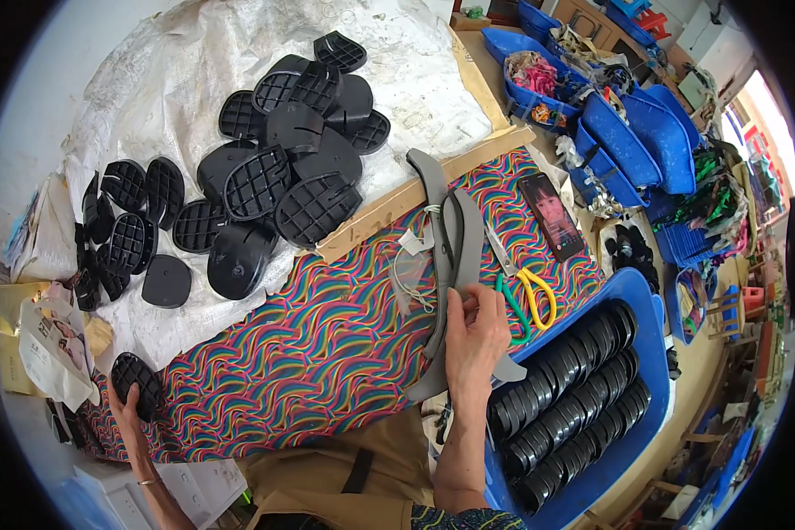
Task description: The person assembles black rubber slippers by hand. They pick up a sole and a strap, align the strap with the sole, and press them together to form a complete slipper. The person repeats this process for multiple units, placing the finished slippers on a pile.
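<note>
At the lower left, my left hand (126, 408) grips a black plastic sole piece (139, 383), its gridded side showing. Near the middle right of the patterned cloth (309, 340), my right hand (477, 340) is closed in a pinch over a bunch of curved grey strips (471, 238), the thumb and fingertips against one of them. Beside the strips lie a white tag with looped string (409, 281) and scissors (532, 296) with a green and a yellow handle. More gridded black sole pieces (258, 181) are heaped on the white sheet beyond, with others at the far left.
A blue bin (583, 459) to my right holds rows of stacked black pieces. A phone (553, 216) lies at the cloth's right end. A cardboard edge (420, 194) borders the white sheet (406, 62). Several blue tubs (623, 132) stand beyond; a paper bag (49, 340) is at left.
</note>
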Demonstrator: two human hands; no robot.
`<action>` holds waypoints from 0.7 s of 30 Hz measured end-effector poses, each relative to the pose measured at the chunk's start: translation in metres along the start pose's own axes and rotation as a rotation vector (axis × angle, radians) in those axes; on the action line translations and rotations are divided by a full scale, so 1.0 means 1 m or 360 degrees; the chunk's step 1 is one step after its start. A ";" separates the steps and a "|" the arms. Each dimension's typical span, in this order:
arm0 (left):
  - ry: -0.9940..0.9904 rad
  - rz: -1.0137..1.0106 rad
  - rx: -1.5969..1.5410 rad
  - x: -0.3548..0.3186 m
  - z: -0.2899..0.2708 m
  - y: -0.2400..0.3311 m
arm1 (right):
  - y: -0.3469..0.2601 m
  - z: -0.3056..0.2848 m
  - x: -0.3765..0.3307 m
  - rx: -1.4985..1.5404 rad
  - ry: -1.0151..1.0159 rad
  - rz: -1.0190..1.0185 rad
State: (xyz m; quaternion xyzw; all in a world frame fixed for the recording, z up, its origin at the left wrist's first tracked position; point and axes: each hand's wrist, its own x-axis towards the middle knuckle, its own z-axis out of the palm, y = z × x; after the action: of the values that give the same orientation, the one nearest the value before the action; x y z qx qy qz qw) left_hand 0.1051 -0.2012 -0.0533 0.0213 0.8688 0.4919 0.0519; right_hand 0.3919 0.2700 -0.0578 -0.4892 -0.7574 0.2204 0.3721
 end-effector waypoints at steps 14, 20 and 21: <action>0.0165 0.0366 0.0527 0.023 -0.026 -0.059 | 0.009 -0.001 0.006 0.0100 -0.0066 0.0142; 0.0239 0.0704 0.0215 -0.017 0.075 0.057 | 0.012 -0.003 0.006 0.0263 -0.0127 0.0262; 0.0099 0.0643 0.0040 -0.024 0.097 0.073 | 0.011 -0.002 0.006 0.0271 -0.0108 0.0226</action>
State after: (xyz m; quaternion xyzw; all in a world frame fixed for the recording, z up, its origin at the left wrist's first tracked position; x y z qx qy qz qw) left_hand 0.1390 -0.0827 -0.0384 0.1807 0.8541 0.4818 -0.0750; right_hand 0.3983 0.2803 -0.0627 -0.5004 -0.7116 0.3262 0.3700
